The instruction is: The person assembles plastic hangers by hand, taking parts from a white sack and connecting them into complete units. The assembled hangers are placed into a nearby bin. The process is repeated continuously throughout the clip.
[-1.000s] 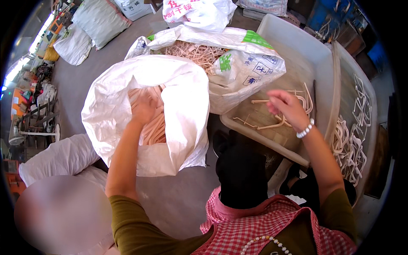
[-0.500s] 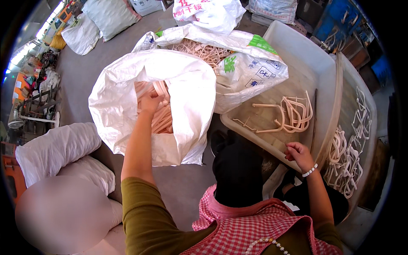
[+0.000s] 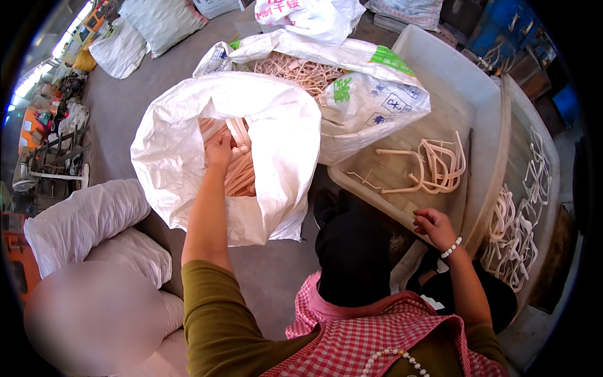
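Note:
My left hand [image 3: 219,151] is down inside a wide white woven sack [image 3: 276,110], its fingers curled around pale pink strips [image 3: 239,178]. Some of the fingertips are hidden among the strips, so how many they hold cannot be told. My right hand [image 3: 434,227] hovers over the near edge of a pale plastic tub [image 3: 402,204], fingers loosely bent, a gap between thumb and fingers, nothing visible in them. Several bent pinkish tubular pieces [image 3: 441,164] lie in that tub beyond my right hand.
Behind the white sack, another printed sack [image 3: 377,107] holds thin pinkish pieces [image 3: 298,72]. A second tub [image 3: 545,207] at the right contains white looped pieces [image 3: 515,242]. Full sacks [image 3: 88,217] lie at the left, near a blurred person [image 3: 94,320]. My dark-clad knee [image 3: 352,257] is between sack and tub.
My left hand has drawn its fingers in and closed on strips inside the sack. My right hand has shifted slightly left and up, its fingers loosening a little.

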Motion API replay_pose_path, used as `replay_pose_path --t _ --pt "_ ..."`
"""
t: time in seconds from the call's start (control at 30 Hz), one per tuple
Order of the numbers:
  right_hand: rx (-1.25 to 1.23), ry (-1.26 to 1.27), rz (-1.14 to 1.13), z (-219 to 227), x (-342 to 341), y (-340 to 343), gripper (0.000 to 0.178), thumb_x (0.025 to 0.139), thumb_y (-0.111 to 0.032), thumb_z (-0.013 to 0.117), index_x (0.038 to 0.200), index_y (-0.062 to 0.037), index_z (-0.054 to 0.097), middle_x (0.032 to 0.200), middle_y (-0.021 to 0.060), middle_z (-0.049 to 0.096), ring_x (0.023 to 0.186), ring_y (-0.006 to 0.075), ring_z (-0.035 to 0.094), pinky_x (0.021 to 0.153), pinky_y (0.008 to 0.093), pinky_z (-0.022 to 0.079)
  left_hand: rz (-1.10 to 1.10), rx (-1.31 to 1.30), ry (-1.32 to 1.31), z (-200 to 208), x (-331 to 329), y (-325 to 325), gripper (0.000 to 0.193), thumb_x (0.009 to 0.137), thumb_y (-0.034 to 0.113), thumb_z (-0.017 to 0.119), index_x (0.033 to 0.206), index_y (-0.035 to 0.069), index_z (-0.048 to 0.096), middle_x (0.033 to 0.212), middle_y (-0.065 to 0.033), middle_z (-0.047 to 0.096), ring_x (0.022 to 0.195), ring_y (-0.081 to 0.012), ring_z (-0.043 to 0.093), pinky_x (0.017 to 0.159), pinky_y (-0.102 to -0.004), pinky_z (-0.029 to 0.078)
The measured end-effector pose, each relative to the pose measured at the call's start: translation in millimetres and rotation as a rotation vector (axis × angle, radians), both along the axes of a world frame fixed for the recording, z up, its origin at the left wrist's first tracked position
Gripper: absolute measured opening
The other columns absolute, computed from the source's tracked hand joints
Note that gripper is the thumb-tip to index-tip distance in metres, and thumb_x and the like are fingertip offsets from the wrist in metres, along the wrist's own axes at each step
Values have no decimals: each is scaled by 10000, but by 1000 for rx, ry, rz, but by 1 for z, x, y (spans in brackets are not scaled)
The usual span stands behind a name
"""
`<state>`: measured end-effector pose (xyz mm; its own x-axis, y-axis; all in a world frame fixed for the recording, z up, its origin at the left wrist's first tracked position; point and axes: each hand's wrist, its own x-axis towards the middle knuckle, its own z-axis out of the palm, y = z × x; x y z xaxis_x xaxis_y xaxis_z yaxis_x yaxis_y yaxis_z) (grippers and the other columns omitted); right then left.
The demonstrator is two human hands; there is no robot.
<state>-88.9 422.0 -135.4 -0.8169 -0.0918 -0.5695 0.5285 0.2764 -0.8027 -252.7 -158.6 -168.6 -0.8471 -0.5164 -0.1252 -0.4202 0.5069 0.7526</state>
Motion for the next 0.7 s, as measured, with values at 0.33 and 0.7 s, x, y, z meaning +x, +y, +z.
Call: replay_pose_path --t 0.33,0.7 --pt "-59 14 -89 -16 11 29 216 915 -131 571 1078 8 594 823 29 605 658 106 588 605 243 503 113 -740 -420 107 38 -24 558 859 253 543 1348 70 345 1289 -245 481 1207 -385 468 962 -483 419" --pt "242 -33 -57 -81 -4 66 264 871 -242 591 1005 -22 643 868 109 673 698 189 662 652 313 523 -458 -217 611 249 70 213 202 945 130 539 1064 -27 580 1096 -100 630 960 -143 582 878 -268 438"
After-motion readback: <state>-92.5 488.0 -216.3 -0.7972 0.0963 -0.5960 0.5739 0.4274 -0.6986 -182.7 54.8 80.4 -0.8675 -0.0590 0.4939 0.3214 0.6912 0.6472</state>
